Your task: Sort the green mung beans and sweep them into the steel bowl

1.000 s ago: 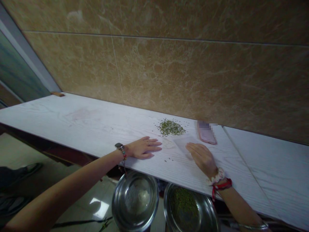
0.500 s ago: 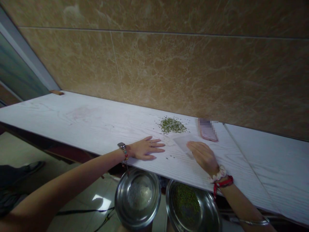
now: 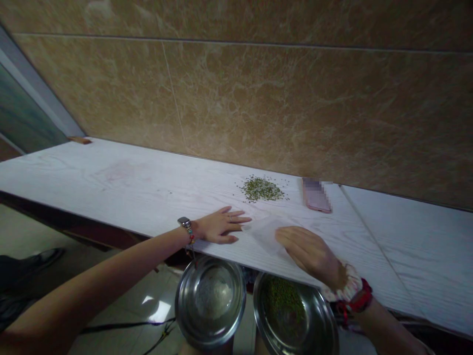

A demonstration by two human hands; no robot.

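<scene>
My left hand (image 3: 222, 225) lies flat on the white tabletop (image 3: 177, 182) near its front edge, fingers spread and nothing in them. Between the fingers and thumb of my right hand (image 3: 308, 250) is a thin translucent sheet (image 3: 263, 233), held low over the tabletop. The sheet's left edge comes up to my left fingertips; whether they touch, I cannot tell. Beyond both hands is a loose heap of small green grains (image 3: 263, 190), with single grains scattered around it. Below the table edge, one steel bowl (image 3: 186, 323) looks almost bare inside, and another steel bowl (image 3: 320, 315) contains many green grains.
A phone in a pink case (image 3: 318, 196) lies right of the heap, near the marbled wall (image 3: 236, 108). A seam crosses the tabletop farther right. At the far left end is a small brown block (image 3: 80, 140). A person's dark shoe (image 3: 51, 256) shows on the floor.
My right hand has slid the sheet left, up to my left fingertips. The few grains near the front edge are no longer visible. My left hand stays flat in nearly the same place.
</scene>
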